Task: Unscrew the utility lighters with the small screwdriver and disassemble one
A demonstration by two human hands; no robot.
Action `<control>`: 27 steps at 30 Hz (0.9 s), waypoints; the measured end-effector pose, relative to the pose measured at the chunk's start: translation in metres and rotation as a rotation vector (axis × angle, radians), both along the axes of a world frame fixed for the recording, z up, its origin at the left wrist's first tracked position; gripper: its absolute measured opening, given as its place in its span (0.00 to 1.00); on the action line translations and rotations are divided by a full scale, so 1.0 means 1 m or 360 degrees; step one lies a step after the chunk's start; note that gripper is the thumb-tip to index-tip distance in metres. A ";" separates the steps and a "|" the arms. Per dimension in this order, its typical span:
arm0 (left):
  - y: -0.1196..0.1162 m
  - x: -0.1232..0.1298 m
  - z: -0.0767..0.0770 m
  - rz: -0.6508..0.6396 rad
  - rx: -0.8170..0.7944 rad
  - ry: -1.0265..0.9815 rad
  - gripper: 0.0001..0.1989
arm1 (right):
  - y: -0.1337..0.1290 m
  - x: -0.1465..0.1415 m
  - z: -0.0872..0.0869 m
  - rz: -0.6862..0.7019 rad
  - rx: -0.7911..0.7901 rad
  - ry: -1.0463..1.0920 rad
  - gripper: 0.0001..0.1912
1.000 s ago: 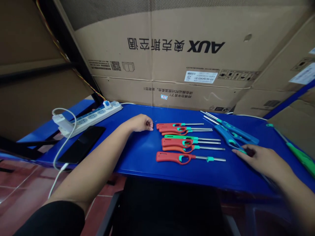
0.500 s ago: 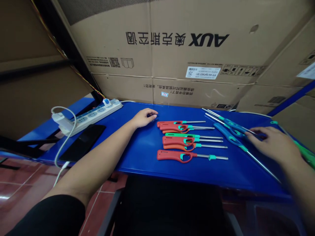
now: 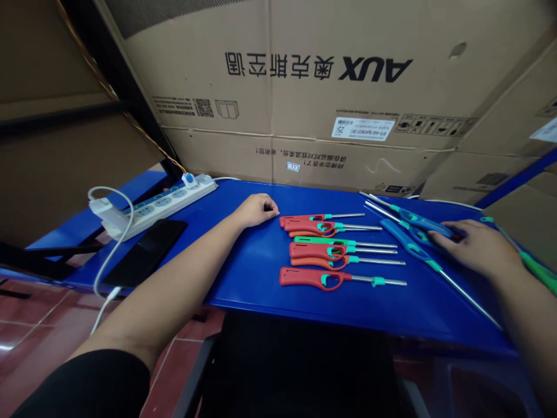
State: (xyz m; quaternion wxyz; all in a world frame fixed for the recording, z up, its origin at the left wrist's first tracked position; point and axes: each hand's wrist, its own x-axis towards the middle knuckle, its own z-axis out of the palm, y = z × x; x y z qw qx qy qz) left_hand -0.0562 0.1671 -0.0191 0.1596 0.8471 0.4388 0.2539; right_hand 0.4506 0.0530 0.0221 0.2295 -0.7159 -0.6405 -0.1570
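Grip: right hand (image 3: 476,247) on blue utility lighter (image 3: 420,220) | rod (image 3: 380,200) points back-left

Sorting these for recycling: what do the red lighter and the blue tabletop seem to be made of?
The red utility lighter looks like moulded plastic with a satin finish, judging by its smooth, rounded grip. Its shaft looks like bright metal, probably steel, from its straight, shiny line. The blue tabletop is glossy, either painted metal or plastic; the look leaves that open.
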 end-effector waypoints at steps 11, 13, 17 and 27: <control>-0.059 0.060 0.032 -0.0338 -0.0065 -0.0442 0.24 | -0.008 -0.156 0.027 0.0521 0.0446 0.0341 0.18; -0.072 0.082 0.029 -0.0487 -0.0385 -0.0948 0.27 | -0.002 -0.199 0.022 0.0778 0.0368 0.0465 0.16; -0.083 0.091 0.031 -0.0290 -0.0908 -0.2002 0.25 | 0.004 -0.251 0.011 0.1163 0.0161 0.0519 0.21; -0.085 0.065 0.046 -0.0139 -0.1143 -0.2341 0.17 | -0.011 -0.228 0.016 0.1396 0.0201 0.0726 0.06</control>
